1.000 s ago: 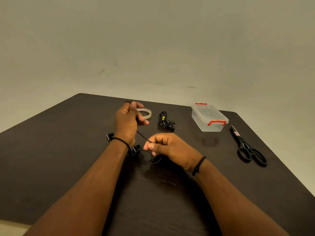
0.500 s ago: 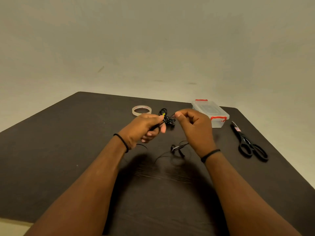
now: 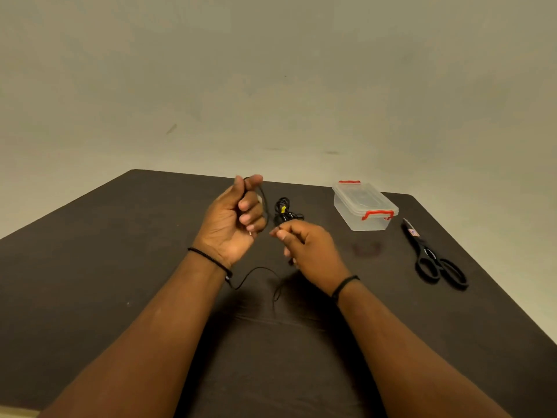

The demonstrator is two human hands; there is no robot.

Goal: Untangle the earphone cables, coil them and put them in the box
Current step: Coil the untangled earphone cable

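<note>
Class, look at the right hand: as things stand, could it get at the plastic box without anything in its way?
Probably yes. The box stands lid on, beyond and to the right of the right hand, with only bare table between them. The scissors lie off to the side. The hand pinches a cable, though, so it isn't free.

A dark brown table (image 3: 90,267) with a matte top fills the lower view, its far corners rounded. Behind its far edge rises a plain beige wall (image 3: 271,70), faintly scuffed, dimly lit.

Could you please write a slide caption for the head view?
Left hand coils a black cable fed by right hand, beside closed box and scissors.
</note>
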